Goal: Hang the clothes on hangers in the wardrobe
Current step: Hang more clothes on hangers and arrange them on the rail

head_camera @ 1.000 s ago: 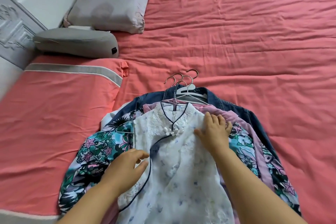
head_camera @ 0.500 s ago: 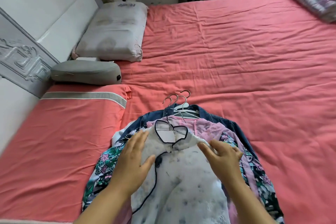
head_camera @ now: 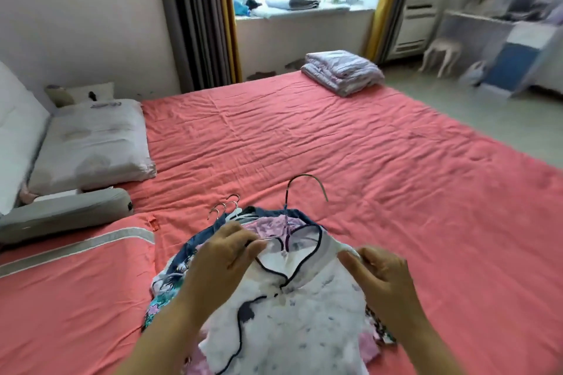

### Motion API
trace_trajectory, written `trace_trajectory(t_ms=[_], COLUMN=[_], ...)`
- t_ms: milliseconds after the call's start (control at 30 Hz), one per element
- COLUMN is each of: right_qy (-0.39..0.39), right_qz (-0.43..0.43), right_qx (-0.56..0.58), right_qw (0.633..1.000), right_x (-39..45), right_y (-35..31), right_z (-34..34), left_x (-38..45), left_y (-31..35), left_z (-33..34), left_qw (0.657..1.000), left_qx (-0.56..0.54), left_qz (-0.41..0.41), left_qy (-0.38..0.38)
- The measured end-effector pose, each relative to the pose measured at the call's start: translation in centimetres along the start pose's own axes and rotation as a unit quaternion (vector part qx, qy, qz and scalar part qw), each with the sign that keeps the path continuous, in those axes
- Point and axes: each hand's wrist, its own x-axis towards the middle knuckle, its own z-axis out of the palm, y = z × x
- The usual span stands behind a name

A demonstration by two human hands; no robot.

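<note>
I had both hands on the white dress (head_camera: 292, 307) — the left hand (head_camera: 225, 256) pinched its left shoulder and the right hand (head_camera: 380, 277) curled on its right shoulder. The dress sat on its hanger (head_camera: 306, 192), topmost of a stack of hangered garments (head_camera: 182, 256) near the bed's (head_camera: 396, 161) near edge. I judged the hanging barely begun — nothing had reached a wardrobe yet. Its long axis ran from me toward the far edge, collar and hook pointing away, the hook raised off the red sheet.
</note>
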Motion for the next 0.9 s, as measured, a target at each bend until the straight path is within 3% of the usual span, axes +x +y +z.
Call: trace_trajectory(t_ms=[200,467,700,800,900], right_qy=[0.123,0.320,0.459,0.538,0.607], right_qz=[0.015,0.066,0.092,0.132,0.165], right_qx=[-0.050,-0.152,-0.275,-0.290,-0.340], right_qw=[0.991,0.933,0.840,0.780,0.699], right_x=[-12.0,-27.3,-40.8,-46.6,-52.8], right_y=[-8.7,-19.9,-28.2,-31.3,-34.2], right_z=[-7.9,-16.9,-23.1,-24.8,-26.4], left_x=[-2.8,-7.5,-13.8,-17.1,-21.1], left_y=[10.1,25.4,38.8,44.6,50.4], left_z=[-3.9,-6.5,-6.0,-5.6,-5.9], left_qw=[0.982,0.938,0.864,0.817,0.766], left_qx=[-0.067,-0.204,-0.302,-0.333,-0.331], left_qz=[0.173,0.262,0.368,0.423,0.504], left_qy=[-0.022,-0.103,-0.166,-0.206,-0.223])
